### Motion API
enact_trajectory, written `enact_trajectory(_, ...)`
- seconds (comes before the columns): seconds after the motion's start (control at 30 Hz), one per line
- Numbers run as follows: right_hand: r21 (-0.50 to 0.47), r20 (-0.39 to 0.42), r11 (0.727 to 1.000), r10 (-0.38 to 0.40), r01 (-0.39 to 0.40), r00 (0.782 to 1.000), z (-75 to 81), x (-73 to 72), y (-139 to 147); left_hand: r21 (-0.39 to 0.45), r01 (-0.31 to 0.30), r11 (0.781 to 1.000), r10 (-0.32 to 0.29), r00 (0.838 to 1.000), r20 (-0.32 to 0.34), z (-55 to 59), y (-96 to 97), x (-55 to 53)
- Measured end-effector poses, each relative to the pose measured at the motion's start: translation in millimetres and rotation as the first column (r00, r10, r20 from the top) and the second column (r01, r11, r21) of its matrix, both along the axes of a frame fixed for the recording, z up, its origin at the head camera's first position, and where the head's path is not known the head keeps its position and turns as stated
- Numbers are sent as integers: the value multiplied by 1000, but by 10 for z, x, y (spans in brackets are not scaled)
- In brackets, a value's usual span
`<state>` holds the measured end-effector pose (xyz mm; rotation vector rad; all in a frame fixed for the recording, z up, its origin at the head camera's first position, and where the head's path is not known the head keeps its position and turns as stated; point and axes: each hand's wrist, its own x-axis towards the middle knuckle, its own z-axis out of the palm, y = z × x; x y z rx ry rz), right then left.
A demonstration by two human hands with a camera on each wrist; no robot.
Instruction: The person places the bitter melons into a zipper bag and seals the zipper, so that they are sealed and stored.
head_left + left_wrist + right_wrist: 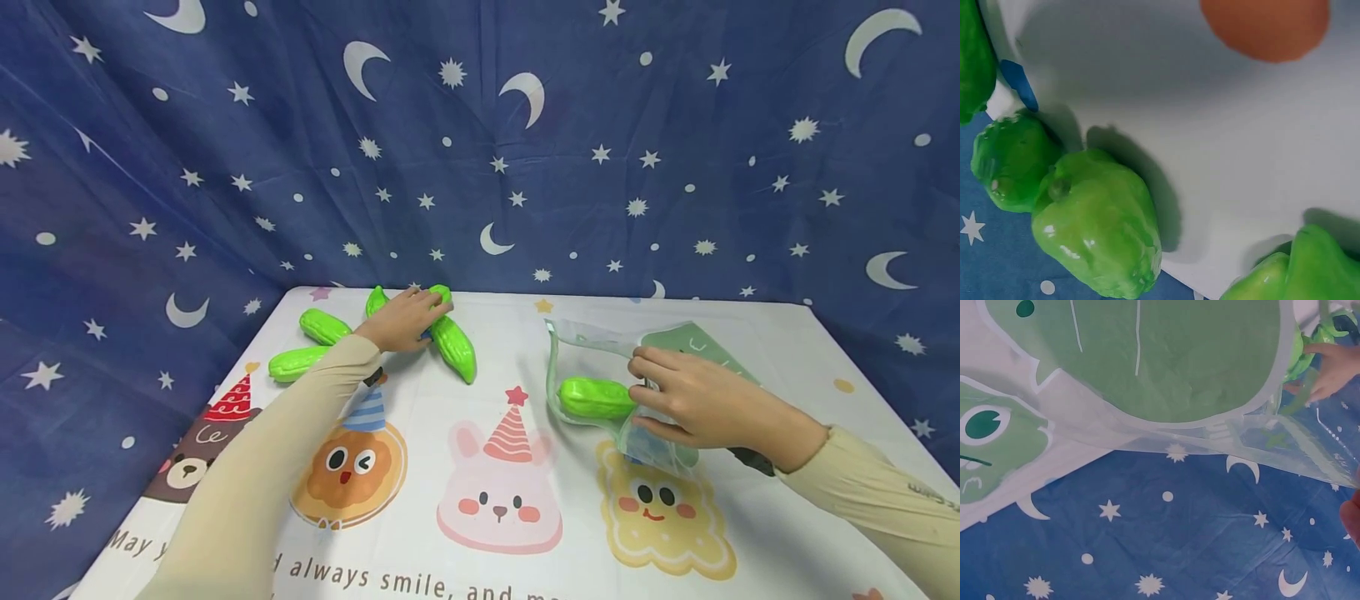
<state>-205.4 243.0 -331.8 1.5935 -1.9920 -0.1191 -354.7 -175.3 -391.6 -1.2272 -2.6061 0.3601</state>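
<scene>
Bright green toy bitter melons point(456, 350) lie in a loose cluster at the left of the table, two of them point(296, 364) nearest the left sleeve. My left hand point(408, 319) reaches over the cluster, its fingers curled down round a bitter melon point(440, 293) at the far side; the fingertips are partly hidden. Several bitter melons point(1097, 225) fill the left wrist view, where the hand is out of sight. At the right, my right hand point(690, 396) pinches the edge of a clear, green-trimmed bag point(552, 367) and holds its mouth apart. One bitter melon point(596, 398) lies inside the bag.
A white tablecloth point(420, 550) with printed cartoon animals and lettering covers the table. Behind its far edge hangs a dark blue curtain point(480, 167) with moons and stars. A green printed panel point(1210, 362) of the bag spreads across the right wrist view.
</scene>
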Motion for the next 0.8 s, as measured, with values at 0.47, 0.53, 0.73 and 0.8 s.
enact_trajectory(0.47, 1, 1, 1000, -4, 4, 1000, -14, 11, -8, -29, -5, 1000, 6, 999, 31, -69, 92, -62)
enact_trajectory(0.53, 0, 1, 1000, -2, 2, 1000, -11, 13, -12, -32, -10, 999, 11, 999, 40, -72, 106, -66)
enact_trajectory(0.73, -4, 5, 1000, 9, -9, 1000, 0, 21, -26, -44, 8, 999, -7, 1000, 20, -90, 123, -64)
enact_trajectory(0.8, -8, 8, 1000, 14, -14, 1000, 5, 25, -28, -45, 15, 999, -15, 1000, 12, -100, 128, -65)
